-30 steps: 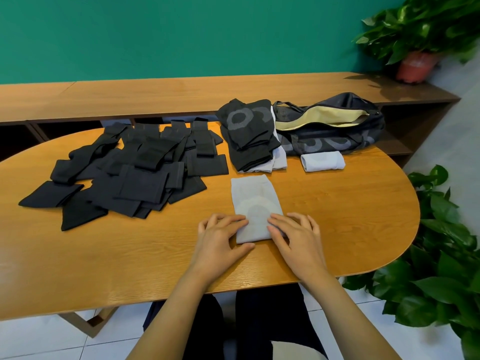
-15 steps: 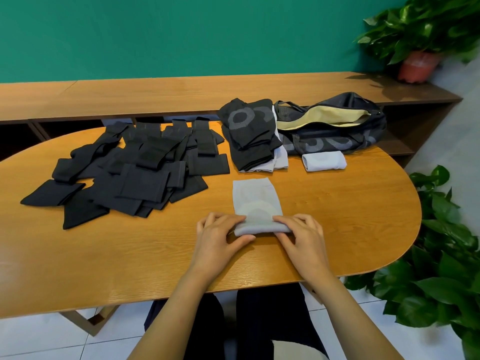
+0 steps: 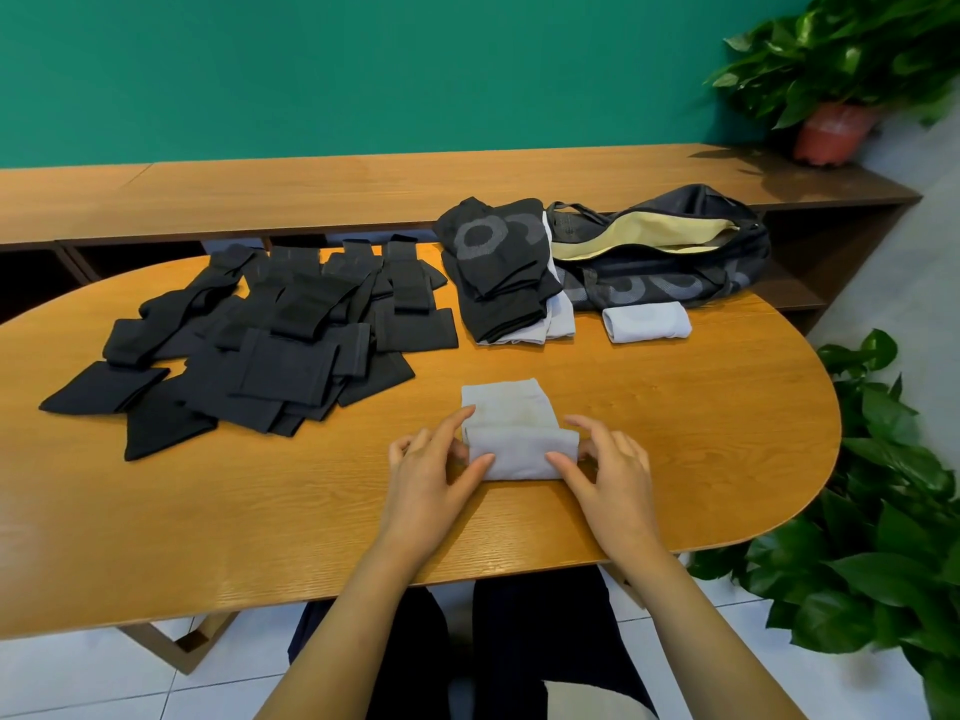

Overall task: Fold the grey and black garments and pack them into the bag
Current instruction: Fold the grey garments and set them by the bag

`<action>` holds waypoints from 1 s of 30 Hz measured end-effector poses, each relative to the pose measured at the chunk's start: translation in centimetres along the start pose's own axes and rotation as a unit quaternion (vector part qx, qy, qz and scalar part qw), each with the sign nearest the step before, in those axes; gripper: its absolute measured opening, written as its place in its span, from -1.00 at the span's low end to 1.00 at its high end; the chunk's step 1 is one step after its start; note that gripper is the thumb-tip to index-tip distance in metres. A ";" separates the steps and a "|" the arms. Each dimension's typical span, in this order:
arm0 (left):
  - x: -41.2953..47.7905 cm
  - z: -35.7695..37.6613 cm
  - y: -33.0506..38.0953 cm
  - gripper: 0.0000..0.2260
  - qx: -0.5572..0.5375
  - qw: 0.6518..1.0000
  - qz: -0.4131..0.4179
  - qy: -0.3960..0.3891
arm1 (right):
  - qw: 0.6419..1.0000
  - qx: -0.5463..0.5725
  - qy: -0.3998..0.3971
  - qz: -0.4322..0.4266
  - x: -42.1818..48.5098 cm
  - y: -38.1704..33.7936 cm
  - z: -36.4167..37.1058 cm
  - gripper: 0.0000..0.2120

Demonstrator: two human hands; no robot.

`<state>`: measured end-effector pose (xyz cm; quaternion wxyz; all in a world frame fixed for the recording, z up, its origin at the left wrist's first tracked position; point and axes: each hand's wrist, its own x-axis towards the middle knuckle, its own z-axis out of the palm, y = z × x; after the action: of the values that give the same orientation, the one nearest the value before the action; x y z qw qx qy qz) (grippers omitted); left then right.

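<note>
On the left half of the oval wooden table (image 3: 208, 511) lies a loose heap of black fabric garments (image 3: 270, 350), flat pieces overlapping one another. Right of it, close to the near edge, the left hand (image 3: 431, 472) grips the left end of a pale grey cloth garment (image 3: 522, 449): thumb on the near side, fingers curled round the far side, forefinger reaching farther out. The garment's near part is doubled over into a thick fold (its far part lies flat on the wood). The right hand (image 3: 610, 472) pinches the fold's right end the same way, thumb near, fingers bent round behind. Farther back, right of the heap, sits a stack of folded black garments with grey ring prints (image 3: 498, 272), with pale grey pieces showing beneath. Just right of it a dark soft bag with a yellow lining (image 3: 670, 283) lies unzipped, and a small pale grey folded bundle (image 3: 647, 322) rests just in front of it.
</note>
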<state>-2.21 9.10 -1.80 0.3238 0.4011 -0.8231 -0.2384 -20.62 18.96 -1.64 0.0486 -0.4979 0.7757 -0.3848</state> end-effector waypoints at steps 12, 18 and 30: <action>0.0 0.2 -0.2 -0.65 0.038 0.999 0.006 -0.004 | 0.999 -0.021 0.008 -0.025 0.2 0.4 0.4 -0.55; 0.0 0.5 -0.5 -0.71 0.076 0.997 0.030 0.006 | 0.973 -0.120 -0.013 -0.196 -0.3 0.4 0.9 -0.62; 0.1 0.4 -0.6 -0.42 0.070 0.993 0.057 -0.074 | 0.973 -0.127 -0.132 -0.142 0.3 0.6 1.2 -0.44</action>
<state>-2.26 8.74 -2.40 0.2464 0.3564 -0.8808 -0.1908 -20.70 18.21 -2.75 0.0317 -0.6518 0.7260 -0.2168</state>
